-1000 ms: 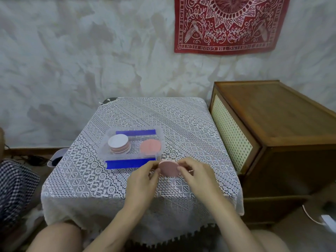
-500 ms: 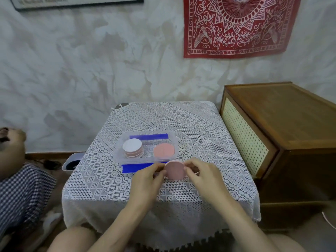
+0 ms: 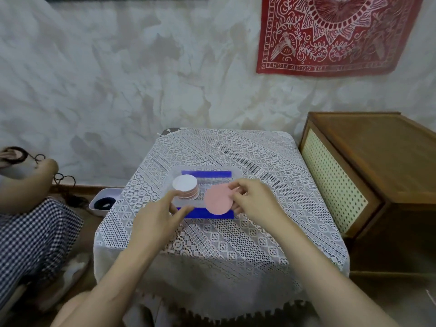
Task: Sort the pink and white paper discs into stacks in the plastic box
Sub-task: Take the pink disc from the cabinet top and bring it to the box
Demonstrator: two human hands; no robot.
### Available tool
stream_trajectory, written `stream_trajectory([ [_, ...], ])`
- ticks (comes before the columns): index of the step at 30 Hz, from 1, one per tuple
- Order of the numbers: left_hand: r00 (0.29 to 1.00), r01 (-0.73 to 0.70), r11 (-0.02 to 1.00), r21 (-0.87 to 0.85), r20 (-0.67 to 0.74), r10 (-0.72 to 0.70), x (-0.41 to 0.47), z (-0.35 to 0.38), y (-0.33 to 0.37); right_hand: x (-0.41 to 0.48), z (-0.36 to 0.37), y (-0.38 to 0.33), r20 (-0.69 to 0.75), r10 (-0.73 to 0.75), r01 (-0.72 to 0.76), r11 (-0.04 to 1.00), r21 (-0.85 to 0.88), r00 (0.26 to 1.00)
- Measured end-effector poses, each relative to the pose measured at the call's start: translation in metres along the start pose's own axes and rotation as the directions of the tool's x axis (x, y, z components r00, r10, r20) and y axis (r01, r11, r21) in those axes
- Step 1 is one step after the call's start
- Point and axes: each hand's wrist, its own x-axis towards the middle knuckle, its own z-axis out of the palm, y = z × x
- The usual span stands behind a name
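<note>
Counting left to right, there was one left hand, fingers loosely apart and empty, at the 7 o'clock corner of the plastic box; one white-topped stack at 9 o'clock inside that single box; one pink disc, pinched by the right hand, over 4 o'clock. The disc hid the box's right half; the stack's layers blurred together.

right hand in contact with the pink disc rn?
Touching. Head view: the right hand pinches the pink disc at its right edge, thumb and fingertips overlapping the paper.
</note>
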Motion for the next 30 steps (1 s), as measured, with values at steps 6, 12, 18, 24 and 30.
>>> stream_trajectory([
  [6,0.998,0.014,0.999,0.030,-0.066,-0.012,0.013,-0.017,-0.017,0.043,0.019,-0.028,0.005,0.058,-0.058,0.998,0.039,0.998],
  [12,1.000,-0.017,0.999,0.032,-0.002,0.017,0.039,-0.008,-0.034,0.087,0.052,-0.039,0.028,0.091,-0.091,0.996,-0.008,0.995],
  [18,0.995,-0.051,0.995,-0.089,0.084,0.059,0.052,0.006,-0.045,0.110,0.079,-0.038,0.021,0.073,-0.067,0.976,-0.205,0.997],
  [24,0.997,-0.074,0.978,-0.196,0.010,0.078,0.040,0.019,-0.050,0.101,0.076,-0.040,0.056,-0.045,0.062,0.929,-0.366,0.997],
  [30,0.998,-0.058,0.955,-0.289,-0.022,0.054,0.037,0.021,-0.047,0.087,0.066,-0.041,0.261,-0.097,0.232,0.798,-0.556,0.960],
])
